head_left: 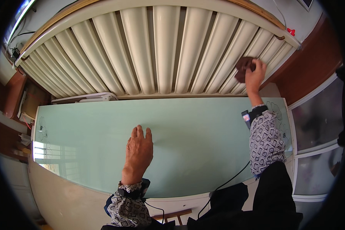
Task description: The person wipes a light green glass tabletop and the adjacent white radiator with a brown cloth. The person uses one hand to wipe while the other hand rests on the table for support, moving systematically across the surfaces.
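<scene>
My right hand (pixel 255 75) grips a dark brown cloth (pixel 242 69) against the right-hand columns of a cream radiator (pixel 166 51). Part of the cloth hangs down past my fingers. My left hand (pixel 139 151) is palm down over the pale green glass tabletop (pixel 189 138), fingers pointing toward the radiator and slightly apart, holding nothing. Whether the left palm rests on the glass cannot be told from above. Both wrists wear black straps with small devices.
A wooden ledge (pixel 263 13) runs behind the radiator's top, with a red bow-shaped item (pixel 291 31) at its right end. A white folded object (pixel 96 97) lies between radiator and table. Frosted-panel doors (pixel 316 126) stand right. A black cable (pixel 227 182) crosses the table's front edge.
</scene>
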A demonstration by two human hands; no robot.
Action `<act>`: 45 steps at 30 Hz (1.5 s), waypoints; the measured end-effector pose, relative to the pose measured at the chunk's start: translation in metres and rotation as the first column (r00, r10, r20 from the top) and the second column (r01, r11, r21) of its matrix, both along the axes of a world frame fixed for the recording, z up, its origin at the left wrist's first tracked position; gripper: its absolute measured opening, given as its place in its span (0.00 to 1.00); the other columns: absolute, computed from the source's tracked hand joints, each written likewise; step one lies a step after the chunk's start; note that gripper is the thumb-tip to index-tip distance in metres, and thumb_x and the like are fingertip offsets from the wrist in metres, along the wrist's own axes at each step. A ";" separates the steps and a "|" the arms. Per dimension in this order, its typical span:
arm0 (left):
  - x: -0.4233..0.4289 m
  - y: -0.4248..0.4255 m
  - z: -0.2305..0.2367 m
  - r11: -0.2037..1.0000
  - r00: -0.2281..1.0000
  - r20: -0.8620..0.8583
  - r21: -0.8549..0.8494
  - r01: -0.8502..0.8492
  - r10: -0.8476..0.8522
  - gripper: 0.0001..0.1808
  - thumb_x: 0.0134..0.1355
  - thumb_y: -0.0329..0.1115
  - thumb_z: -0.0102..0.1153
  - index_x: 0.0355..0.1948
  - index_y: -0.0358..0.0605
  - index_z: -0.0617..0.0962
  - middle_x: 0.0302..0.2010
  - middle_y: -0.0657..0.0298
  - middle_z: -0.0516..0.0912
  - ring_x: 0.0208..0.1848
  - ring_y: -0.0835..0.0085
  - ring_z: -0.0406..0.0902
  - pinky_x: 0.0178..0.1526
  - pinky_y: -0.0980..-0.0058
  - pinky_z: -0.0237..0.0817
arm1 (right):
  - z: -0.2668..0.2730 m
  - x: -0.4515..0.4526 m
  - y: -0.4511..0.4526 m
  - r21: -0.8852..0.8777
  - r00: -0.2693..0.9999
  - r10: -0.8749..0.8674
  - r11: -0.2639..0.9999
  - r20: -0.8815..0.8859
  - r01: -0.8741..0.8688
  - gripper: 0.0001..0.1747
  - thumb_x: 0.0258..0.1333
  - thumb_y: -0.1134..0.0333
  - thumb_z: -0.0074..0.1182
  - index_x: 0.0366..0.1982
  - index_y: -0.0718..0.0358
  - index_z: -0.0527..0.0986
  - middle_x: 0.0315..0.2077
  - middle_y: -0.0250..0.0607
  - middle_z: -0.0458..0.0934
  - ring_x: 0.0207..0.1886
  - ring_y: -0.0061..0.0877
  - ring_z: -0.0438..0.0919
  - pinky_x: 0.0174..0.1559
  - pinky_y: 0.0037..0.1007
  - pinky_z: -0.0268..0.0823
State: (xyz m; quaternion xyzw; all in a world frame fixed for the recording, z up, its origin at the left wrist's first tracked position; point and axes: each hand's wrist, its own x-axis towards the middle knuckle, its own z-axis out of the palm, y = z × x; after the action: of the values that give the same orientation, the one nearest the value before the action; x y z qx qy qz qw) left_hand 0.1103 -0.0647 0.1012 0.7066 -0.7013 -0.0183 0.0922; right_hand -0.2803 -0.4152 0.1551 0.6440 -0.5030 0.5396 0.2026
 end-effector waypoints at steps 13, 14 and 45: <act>-0.001 0.001 0.004 1.000 1.000 -0.005 0.028 0.000 0.000 0.24 0.68 0.22 0.57 0.65 0.28 0.77 0.69 0.32 0.74 0.72 0.42 0.73 0.67 0.55 0.76 | 0.002 -0.040 -0.018 0.282 0.654 0.025 0.890 0.756 -0.360 0.17 0.63 0.71 0.65 0.53 0.64 0.84 0.47 0.39 0.88 0.49 0.30 0.84 0.54 0.33 0.74; -0.001 0.001 0.003 0.999 1.000 -0.013 0.033 -0.002 0.003 0.25 0.67 0.21 0.57 0.65 0.27 0.77 0.69 0.32 0.74 0.72 0.41 0.73 0.67 0.55 0.75 | 0.023 -0.034 -0.016 0.173 0.715 0.089 0.943 0.693 -0.284 0.16 0.64 0.70 0.66 0.53 0.64 0.84 0.48 0.38 0.87 0.51 0.29 0.84 0.55 0.32 0.73; -0.006 0.001 0.008 0.996 0.998 -0.028 0.078 -0.048 0.051 0.27 0.71 0.27 0.60 0.69 0.29 0.75 0.70 0.33 0.72 0.74 0.40 0.71 0.69 0.53 0.73 | 0.102 -0.044 -0.017 -0.100 0.963 -0.037 0.993 0.266 0.066 0.21 0.65 0.66 0.64 0.59 0.60 0.81 0.53 0.50 0.85 0.59 0.47 0.83 0.63 0.43 0.74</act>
State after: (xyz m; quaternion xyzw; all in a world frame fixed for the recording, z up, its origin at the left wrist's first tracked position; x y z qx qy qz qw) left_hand 0.1042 -0.0641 0.1088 0.7265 -0.6809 -0.0539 0.0756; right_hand -0.3248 -0.4325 0.2573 0.5413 -0.5122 0.6415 0.1822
